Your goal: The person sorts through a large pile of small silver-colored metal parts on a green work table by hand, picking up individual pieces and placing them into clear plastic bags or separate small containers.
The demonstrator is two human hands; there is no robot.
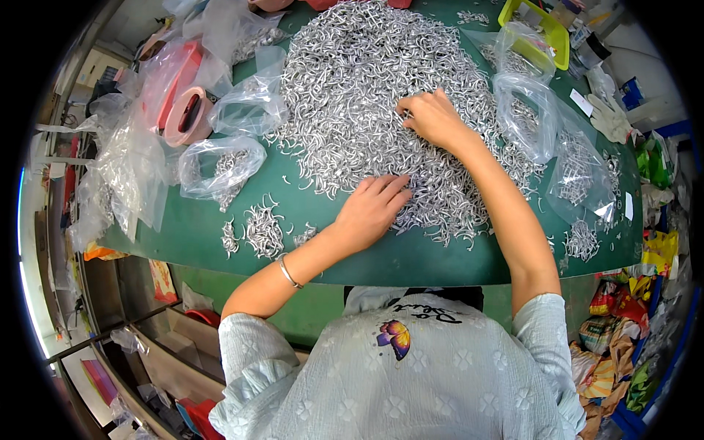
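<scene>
Head view: the left hand [372, 210] rests on the near edge of a heap of silvery curved pieces [367, 81] on the green surface [411, 265], its grip loosely spread, while the right hand [431, 119] curls over the heap farther in, whether pinching any I cannot tell.

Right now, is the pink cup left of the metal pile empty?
Not empty: a dark object with red on it shows within the rim of the cup. Can't tell what it is.
</scene>
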